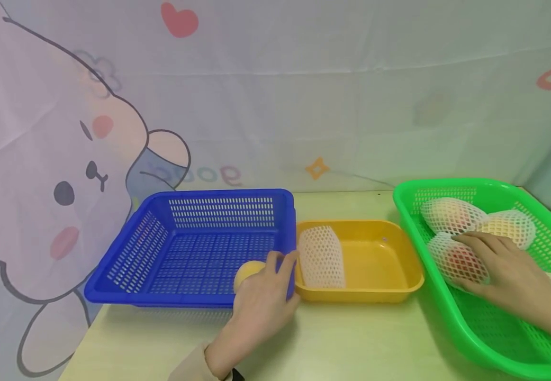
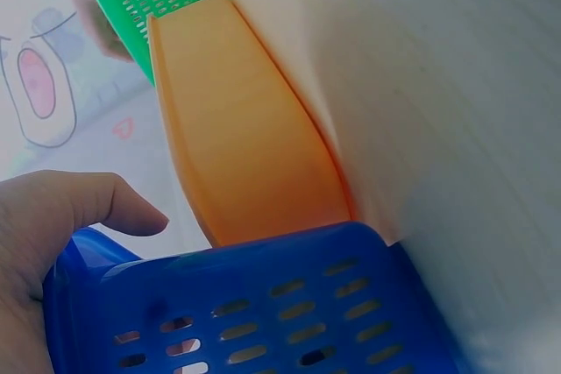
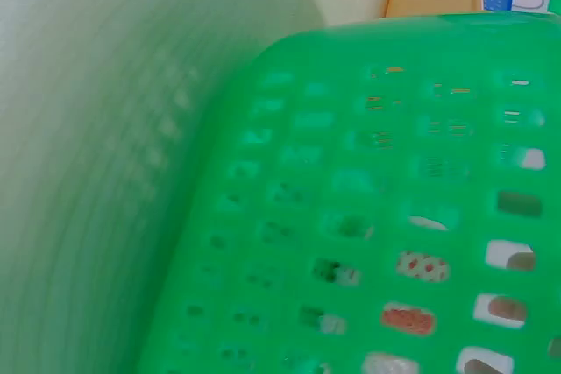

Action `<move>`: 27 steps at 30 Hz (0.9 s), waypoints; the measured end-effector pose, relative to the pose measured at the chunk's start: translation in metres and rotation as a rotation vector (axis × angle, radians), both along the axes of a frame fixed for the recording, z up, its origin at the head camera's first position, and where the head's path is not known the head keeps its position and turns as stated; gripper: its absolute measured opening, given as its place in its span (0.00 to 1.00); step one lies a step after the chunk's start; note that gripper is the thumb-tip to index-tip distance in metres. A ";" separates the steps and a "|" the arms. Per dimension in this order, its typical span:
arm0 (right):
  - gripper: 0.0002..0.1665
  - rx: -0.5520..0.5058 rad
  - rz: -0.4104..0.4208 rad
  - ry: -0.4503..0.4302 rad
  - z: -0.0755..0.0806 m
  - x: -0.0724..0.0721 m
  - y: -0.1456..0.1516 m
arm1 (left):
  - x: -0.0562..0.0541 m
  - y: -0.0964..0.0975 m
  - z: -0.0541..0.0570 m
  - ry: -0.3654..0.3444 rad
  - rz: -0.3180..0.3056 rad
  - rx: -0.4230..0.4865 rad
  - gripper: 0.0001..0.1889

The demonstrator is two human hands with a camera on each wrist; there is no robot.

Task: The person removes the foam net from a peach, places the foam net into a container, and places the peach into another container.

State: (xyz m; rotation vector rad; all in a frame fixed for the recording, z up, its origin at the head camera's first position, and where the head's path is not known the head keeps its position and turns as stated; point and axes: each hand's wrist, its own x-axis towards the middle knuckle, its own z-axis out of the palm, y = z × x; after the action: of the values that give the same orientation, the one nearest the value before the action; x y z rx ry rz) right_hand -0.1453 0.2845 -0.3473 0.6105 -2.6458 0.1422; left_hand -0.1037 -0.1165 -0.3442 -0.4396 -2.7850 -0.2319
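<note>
In the head view my left hand [image 1: 263,296] reaches over the front right corner of the blue basket [image 1: 189,301], its fingers stretched forward. Just left of those fingers a round yellow fruit [image 1: 248,272] lies in the basket, partly hidden by the hand. The left wrist view shows the thumb [image 2: 131,208] extended above the basket wall, apart from the other fingers. My right hand [image 1: 504,270] grips a reddish fruit in a white foam net [image 1: 456,259] inside the green basket [image 1: 451,304], thumb and fingers around it. In the right wrist view the basket wall hides most of that hand.
Between the two baskets stands a shallow orange-yellow tray [image 1: 385,296] with a flattened white foam net [image 1: 322,256] at its left end. More netted fruits [image 1: 451,214] lie in the green basket. A printed cloth [image 1: 332,106] hangs behind the pale table [image 1: 342,338].
</note>
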 end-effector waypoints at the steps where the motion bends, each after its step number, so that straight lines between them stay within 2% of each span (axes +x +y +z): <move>1: 0.51 -0.005 -0.002 -0.002 -0.001 0.000 0.001 | 0.000 0.000 0.000 0.002 0.000 0.000 0.33; 6: 0.56 -0.028 -0.002 0.003 -0.006 -0.003 0.007 | 0.000 0.001 0.000 0.014 0.001 -0.009 0.33; 15: 0.61 -0.100 0.041 -0.048 -0.018 -0.007 0.013 | -0.001 0.001 0.001 0.007 0.006 -0.016 0.34; 20: 0.62 -0.062 0.055 -0.019 -0.024 -0.007 0.010 | 0.000 0.000 0.001 -0.001 0.019 -0.019 0.33; 27: 0.63 0.013 0.036 0.026 -0.031 -0.005 0.015 | 0.000 0.001 -0.001 0.006 0.007 -0.022 0.33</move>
State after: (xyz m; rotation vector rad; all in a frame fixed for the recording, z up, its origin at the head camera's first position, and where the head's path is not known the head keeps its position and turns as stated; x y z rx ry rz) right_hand -0.1506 0.2994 -0.3783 0.6605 -2.6136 0.1267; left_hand -0.1037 -0.1152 -0.3448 -0.4350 -2.7856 -0.1983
